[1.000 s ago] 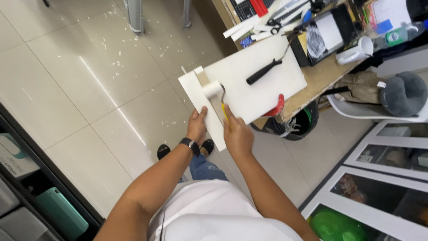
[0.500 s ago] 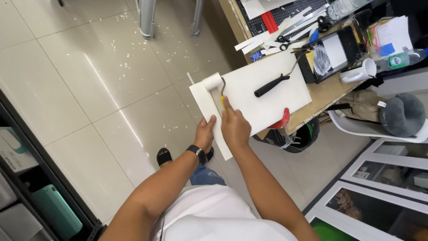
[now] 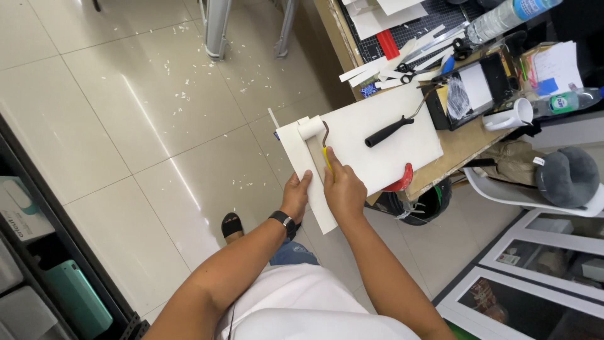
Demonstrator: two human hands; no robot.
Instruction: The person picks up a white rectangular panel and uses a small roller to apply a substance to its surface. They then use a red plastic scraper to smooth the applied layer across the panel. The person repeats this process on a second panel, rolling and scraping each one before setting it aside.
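Observation:
A white board point(image 3: 290, 146) sticks out past the edge of a wooden table point(image 3: 458, 153), next to a larger white panel point(image 3: 384, 129). My left hand point(image 3: 296, 196) grips the board's near long edge from below. My right hand point(image 3: 343, 189) is closed on the yellow handle of a small paint roller point(image 3: 311, 128), whose white roller sleeve rests on the far end of the board. A second roller with a black handle point(image 3: 389, 131) lies on the larger panel.
A black paint tray point(image 3: 472, 88), a white mug point(image 3: 508, 116), scissors point(image 3: 406, 74), white strips, a plastic bottle point(image 3: 503, 16) and papers crowd the table. Metal legs point(image 3: 217, 28) stand on the tiled floor, littered with white scraps. A dark shelf point(image 3: 38, 264) runs at left, a white chair point(image 3: 535, 189) at right.
The view has shifted, so board and hands sit lower and further right in the picture. The roller sleeve stays at the board's far end and both hands keep their grip.

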